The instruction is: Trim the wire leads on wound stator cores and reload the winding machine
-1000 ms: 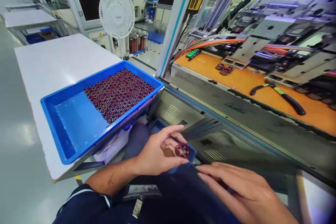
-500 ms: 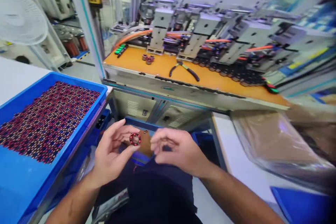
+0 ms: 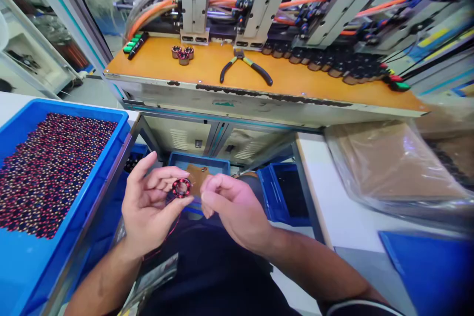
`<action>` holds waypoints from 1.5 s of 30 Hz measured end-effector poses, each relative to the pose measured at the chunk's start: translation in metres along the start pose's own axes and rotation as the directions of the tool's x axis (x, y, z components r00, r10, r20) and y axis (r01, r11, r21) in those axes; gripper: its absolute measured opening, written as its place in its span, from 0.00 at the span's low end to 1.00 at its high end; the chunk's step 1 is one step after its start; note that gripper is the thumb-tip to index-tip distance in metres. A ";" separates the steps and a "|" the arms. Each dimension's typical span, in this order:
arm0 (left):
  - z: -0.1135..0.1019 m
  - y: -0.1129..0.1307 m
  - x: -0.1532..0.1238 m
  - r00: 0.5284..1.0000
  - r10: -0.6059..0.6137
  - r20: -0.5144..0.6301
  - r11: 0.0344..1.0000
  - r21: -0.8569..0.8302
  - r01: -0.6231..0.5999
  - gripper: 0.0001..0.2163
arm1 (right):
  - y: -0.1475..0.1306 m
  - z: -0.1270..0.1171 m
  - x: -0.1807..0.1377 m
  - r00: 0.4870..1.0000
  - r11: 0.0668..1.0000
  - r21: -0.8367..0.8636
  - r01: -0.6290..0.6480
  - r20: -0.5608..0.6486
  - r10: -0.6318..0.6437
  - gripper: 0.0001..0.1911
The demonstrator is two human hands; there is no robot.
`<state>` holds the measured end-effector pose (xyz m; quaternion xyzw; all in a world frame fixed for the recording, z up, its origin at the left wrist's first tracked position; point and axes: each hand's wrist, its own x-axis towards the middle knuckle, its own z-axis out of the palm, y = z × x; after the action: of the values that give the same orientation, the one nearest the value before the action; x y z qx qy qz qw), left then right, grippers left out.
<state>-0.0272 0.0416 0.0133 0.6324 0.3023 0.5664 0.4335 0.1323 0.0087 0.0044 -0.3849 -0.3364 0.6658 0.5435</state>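
My left hand (image 3: 151,202) pinches a small ring-shaped motor stator (image 3: 181,188) between thumb and fingers. It is black with red windings around an open centre, and its face is turned toward me. Just to its right is my right hand (image 3: 233,207), with thumb and fingertips pressed together. Whatever those fingertips hold, if anything, is too small or hidden to make out. Faint thin strands show between the two hands. A red wire (image 3: 172,229) hangs below the left hand. Beneath both hands sits a blue bin (image 3: 200,160) with brown cardboard inside.
A blue tray (image 3: 124,121) full of similar stators stands at left. On the orange machine bench (image 3: 155,66) lie pliers (image 3: 246,65), a few stators (image 3: 183,55), a green-and-black item (image 3: 136,45) and a row of dark round parts (image 3: 318,60). Plastic-wrapped cardboard (image 3: 388,163) rests at right.
My view has tilted down and come closer to the bench. The right hand's fingers, apart before, are now drawn together beside the stator. The left hand still holds the stator.
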 end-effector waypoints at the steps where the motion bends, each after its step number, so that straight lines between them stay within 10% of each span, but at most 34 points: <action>1: 0.000 0.001 0.001 1.000 0.000 0.016 1.000 -0.005 0.000 0.39 | -0.001 -0.001 -0.001 1.000 1.000 -0.004 -0.017 -0.006 0.017 0.12; 12: 0.006 0.010 -0.005 0.976 -0.121 0.183 0.975 -0.165 0.151 0.33 | -0.006 -0.010 -0.011 1.000 0.999 0.044 0.022 -0.004 -0.022 0.15; 19: 0.000 0.008 0.004 0.941 -0.250 0.230 0.960 -0.066 0.271 0.16 | -0.038 -0.023 -0.008 0.995 0.964 -0.248 0.098 0.043 -0.090 0.13; 45: 0.001 0.011 0.005 0.882 -0.351 0.314 0.915 -0.084 0.394 0.14 | -0.056 -0.031 -0.008 0.953 0.913 -0.367 -0.177 0.169 0.252 0.16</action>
<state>-0.0269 0.0408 0.0256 0.6057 0.3087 0.3932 0.6191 0.1863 0.0124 0.0394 -0.4362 -0.4602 0.6890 0.3510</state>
